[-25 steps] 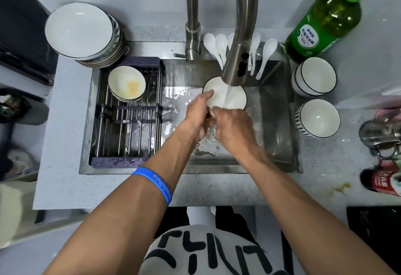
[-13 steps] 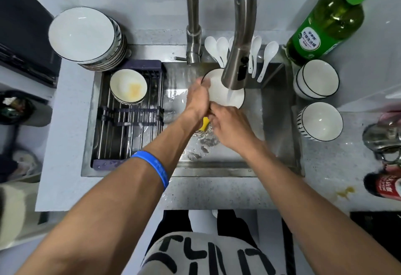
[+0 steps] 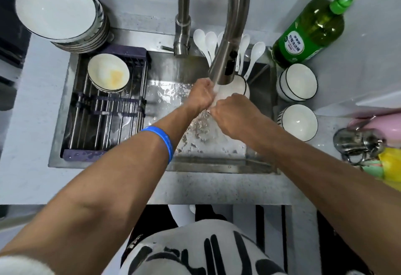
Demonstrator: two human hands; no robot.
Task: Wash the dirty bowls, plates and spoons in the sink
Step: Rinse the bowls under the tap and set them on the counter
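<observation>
Both hands have risen to the faucet (image 3: pixel 227 58) outlet. Left hand (image 3: pixel 200 95) and right hand (image 3: pixel 235 112) grip the bowl (image 3: pixel 239 86) under the stream, at 12 o'clock in the sink (image 3: pixel 258 162). The sponge is out of sight: rinsing now, judging by this. A stained bowl (image 3: pixel 108 73) waits at 10 o'clock.

Two hands: left hand (image 3: pixel 200 95), right hand (image 3: pixel 235 113), fingers meeting on one white bowl (image 3: pixel 238 86).

Two clean bowls (image 3: pixel 297 81) right of fingers.

One stained bowl (image 3: pixel 108 73) left of fingers; how many are stacked under it cannot be told.

One plate stack (image 3: pixel 65 14) far left, count unclear.

About six white spoons (image 3: pixel 256 52) beyond fingers, some hidden.

One soap bottle (image 3: pixel 308 27).
</observation>
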